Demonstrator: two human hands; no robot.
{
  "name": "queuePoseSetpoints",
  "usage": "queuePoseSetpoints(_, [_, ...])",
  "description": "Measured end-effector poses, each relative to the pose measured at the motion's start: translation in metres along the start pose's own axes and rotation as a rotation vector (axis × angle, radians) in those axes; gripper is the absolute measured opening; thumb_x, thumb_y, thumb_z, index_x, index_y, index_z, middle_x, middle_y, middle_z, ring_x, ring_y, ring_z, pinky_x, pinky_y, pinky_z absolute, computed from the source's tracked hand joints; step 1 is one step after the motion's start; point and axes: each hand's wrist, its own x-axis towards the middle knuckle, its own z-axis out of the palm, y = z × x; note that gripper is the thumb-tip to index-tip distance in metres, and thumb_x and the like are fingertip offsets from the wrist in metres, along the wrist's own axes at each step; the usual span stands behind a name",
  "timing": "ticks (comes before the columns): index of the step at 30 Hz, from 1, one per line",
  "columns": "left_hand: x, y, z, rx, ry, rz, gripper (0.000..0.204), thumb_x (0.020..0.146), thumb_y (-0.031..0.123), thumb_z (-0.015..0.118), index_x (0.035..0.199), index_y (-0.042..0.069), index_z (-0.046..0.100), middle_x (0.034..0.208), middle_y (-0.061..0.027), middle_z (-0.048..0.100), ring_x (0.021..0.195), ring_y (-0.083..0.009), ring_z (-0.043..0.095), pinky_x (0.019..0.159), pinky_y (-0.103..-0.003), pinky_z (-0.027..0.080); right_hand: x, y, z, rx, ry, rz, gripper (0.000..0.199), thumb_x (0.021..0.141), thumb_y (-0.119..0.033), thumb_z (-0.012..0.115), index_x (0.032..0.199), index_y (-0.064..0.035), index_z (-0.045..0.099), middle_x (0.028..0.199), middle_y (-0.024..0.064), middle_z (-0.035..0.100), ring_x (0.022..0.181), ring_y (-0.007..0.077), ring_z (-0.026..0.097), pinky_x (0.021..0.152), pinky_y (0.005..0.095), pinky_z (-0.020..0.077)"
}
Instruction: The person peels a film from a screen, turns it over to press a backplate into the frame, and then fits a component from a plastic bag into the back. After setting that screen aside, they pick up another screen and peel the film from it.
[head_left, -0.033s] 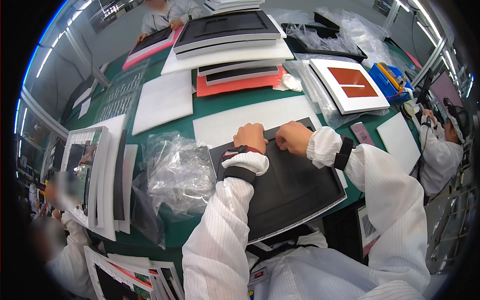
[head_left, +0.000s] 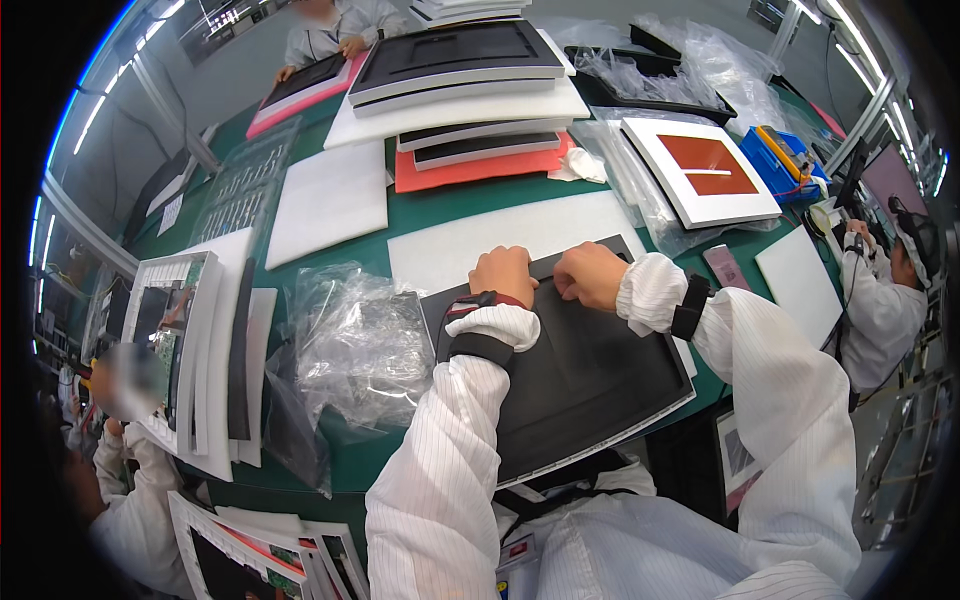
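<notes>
A large black flat panel [head_left: 590,375] lies on a white foam sheet [head_left: 470,245] on the green table [head_left: 420,205], right in front of me. My left hand [head_left: 505,275] and my right hand [head_left: 592,275] sit side by side at the panel's far edge. The fingers of both hands are curled down onto that edge. Each wrist has a black strap over a white striped sleeve. What the fingertips touch is hidden.
A crumpled clear plastic bag [head_left: 355,340] lies left of the panel. Upright white-framed panels [head_left: 200,340] stand further left by a seated person [head_left: 110,400]. Stacked black panels [head_left: 460,60], a white-and-red tray [head_left: 705,170] and a blue box [head_left: 785,155] fill the back. Another person [head_left: 890,290] works at right.
</notes>
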Motion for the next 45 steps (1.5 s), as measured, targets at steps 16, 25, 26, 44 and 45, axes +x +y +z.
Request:
queuePoseSetpoints(16, [0.003, 0.0, -0.004, -0.029, -0.004, 0.018, 0.032, 0.065, 0.015, 0.076, 0.094, 0.007, 0.067, 0.09, -0.0147, 0.065, 0.085, -0.0318, 0.062, 0.074, -0.038, 0.05, -0.008, -0.003, -0.026, 0.118, -0.081, 0.07, 0.013, 0.073, -0.004, 0.065, 0.085, -0.0027, 0.066, 0.08, 0.0132, 0.066, 0.081, 0.0276, 0.064, 0.072, 0.0336, 0.0492])
queuePoseSetpoints(25, [-0.018, -0.004, -0.016, -0.07, 0.019, 0.095, 0.037, 0.068, 0.016, 0.072, 0.103, 0.007, 0.064, 0.094, -0.0171, 0.063, 0.09, -0.0346, 0.059, 0.08, -0.039, 0.047, -0.054, -0.037, -0.067, 0.258, 0.033, -0.127, 0.013, 0.074, 0.001, 0.062, 0.086, 0.0007, 0.065, 0.079, 0.0129, 0.065, 0.073, 0.0226, 0.063, 0.069, 0.0291, 0.0491])
queuePoseSetpoints(26, [-0.028, -0.004, -0.03, -0.06, 0.036, 0.09, 0.037, 0.069, 0.015, 0.071, 0.105, 0.007, 0.063, 0.096, -0.0168, 0.063, 0.092, -0.0345, 0.058, 0.081, -0.039, 0.047, -0.062, -0.039, -0.07, 0.268, 0.123, -0.146, 0.012, 0.074, 0.002, 0.062, 0.085, 0.0011, 0.065, 0.078, 0.0128, 0.065, 0.072, 0.0225, 0.063, 0.069, 0.0286, 0.049])
queuePoseSetpoints(44, [-0.155, -0.14, -0.107, 0.138, 0.341, -0.173, 0.019, 0.068, 0.012, 0.07, 0.087, 0.008, 0.067, 0.085, -0.0098, 0.064, 0.084, -0.0289, 0.059, 0.075, -0.035, 0.046, -0.121, 0.008, -0.035, 1.033, 0.538, 0.117, 0.011, 0.081, 0.0, 0.06, 0.091, 0.0015, 0.062, 0.077, 0.0006, 0.06, 0.068, 0.005, 0.054, 0.061, 0.0172, 0.0428])
queuePoseSetpoints(45, [-0.155, -0.139, -0.108, 0.13, 0.438, -0.125, 0.017, 0.069, 0.012, 0.069, 0.086, 0.009, 0.067, 0.082, -0.0094, 0.063, 0.082, -0.0283, 0.058, 0.071, -0.037, 0.045, -0.118, 0.009, -0.032, 1.115, 0.514, 0.121, 0.011, 0.081, -0.001, 0.06, 0.092, 0.0008, 0.062, 0.078, -0.0001, 0.06, 0.067, 0.0043, 0.053, 0.059, 0.0168, 0.042])
